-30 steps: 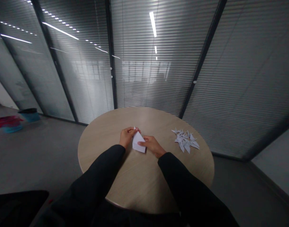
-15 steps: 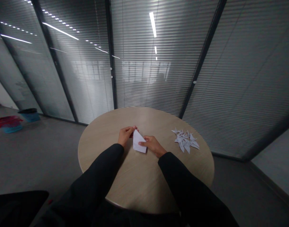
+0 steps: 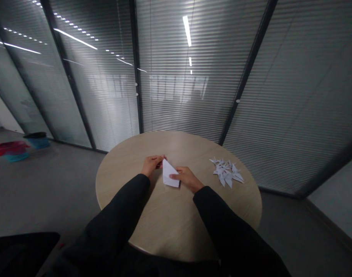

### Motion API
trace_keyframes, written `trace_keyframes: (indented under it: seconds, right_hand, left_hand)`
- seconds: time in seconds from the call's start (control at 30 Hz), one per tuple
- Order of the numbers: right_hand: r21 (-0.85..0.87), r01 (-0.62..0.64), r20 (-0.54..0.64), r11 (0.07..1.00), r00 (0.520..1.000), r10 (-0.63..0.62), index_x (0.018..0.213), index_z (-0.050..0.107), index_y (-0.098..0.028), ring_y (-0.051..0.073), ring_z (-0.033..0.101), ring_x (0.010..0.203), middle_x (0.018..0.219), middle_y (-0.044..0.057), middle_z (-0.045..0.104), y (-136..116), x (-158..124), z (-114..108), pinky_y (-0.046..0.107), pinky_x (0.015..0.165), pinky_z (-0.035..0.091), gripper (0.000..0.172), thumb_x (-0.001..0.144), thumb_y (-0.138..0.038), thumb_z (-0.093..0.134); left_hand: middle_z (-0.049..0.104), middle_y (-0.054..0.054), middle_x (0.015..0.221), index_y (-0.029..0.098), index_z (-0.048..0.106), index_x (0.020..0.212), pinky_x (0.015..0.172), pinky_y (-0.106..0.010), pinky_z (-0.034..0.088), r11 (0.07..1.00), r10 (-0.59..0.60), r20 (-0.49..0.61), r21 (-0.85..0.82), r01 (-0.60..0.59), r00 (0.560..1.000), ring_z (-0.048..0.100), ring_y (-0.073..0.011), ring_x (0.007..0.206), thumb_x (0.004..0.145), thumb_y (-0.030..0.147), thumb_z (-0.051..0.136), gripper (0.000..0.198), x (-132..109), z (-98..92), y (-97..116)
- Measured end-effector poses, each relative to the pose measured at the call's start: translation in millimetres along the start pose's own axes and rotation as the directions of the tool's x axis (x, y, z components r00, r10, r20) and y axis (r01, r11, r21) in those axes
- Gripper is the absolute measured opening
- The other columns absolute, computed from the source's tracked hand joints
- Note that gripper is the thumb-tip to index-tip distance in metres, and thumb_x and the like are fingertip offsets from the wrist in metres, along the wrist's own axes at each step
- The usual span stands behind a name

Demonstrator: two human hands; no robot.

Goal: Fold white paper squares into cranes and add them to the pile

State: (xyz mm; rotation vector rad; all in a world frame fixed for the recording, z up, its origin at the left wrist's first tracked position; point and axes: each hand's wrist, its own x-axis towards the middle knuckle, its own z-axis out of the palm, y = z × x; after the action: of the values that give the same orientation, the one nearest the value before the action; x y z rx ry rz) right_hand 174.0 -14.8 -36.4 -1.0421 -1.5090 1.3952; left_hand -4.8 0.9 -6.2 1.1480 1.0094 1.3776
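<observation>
A white folded sheet of paper (image 3: 169, 177), pointed at the top and wider at the bottom, is held just above or against the table between my two hands. My left hand (image 3: 151, 164) is closed, its thumb and fingertips pinched at the paper's upper tip. On the paper's right side my right hand (image 3: 189, 179) grips it, thumb on the front face and the other fingers behind. The fingers behind the paper are partly hidden. A pile of white folded paper cranes (image 3: 225, 171) lies to the right of my right hand, apart from it.
The round wooden table (image 3: 164, 227) stands close to a glass partition with blinds (image 3: 181, 107). On the floor at the left are a blue bin with a red liner (image 3: 13, 150) and another with a black liner (image 3: 37, 140). A dark chair-like shape (image 3: 23, 250) fills the lower left.
The view has shifted very slightly. My left hand has edged a little to the left at the paper's tip; the right hand keeps its grip on the paper.
</observation>
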Motion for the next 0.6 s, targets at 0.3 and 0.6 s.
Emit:
trace_keyframes:
  seconds: [0.3, 0.6]
  right_hand:
    - [0.023, -0.005, 0.0, 1.0, 1.0, 0.005, 0.081, 0.068, -0.013, 0.018, 0.065, 0.066, 0.076, 0.007, 0.072, 0.9, 0.8, 0.5, 0.031, 0.064, 0.048, 0.042, 0.052, -0.036, 0.085]
    - [0.07, -0.026, -0.007, 0.997, 1.0, 0.026, 0.079, 0.068, -0.012, 0.017, 0.065, 0.064, 0.074, 0.006, 0.072, -0.3, 0.7, 1.0, 0.029, 0.062, 0.047, 0.041, 0.05, -0.034, 0.086]
  left_hand:
    - [0.072, -0.015, 0.078, 0.01, 0.073, 0.07, 0.057, -0.026, 0.047, 0.995, -0.03, -0.01, -0.095, 0.029, 0.999, 0.061, -0.0144, 0.059, 0.063, 0.041, 0.078, 0.032, 1.9, 2.7, -4.5]
    - [0.071, -0.015, 0.076, 0.01, 0.073, 0.074, 0.056, -0.025, 0.046, 0.994, -0.074, 0.049, -0.08, 0.078, 0.996, 0.06, -0.0134, 0.057, 0.071, 0.059, 0.066, 0.05, -3.5, 5.4, -2.3]
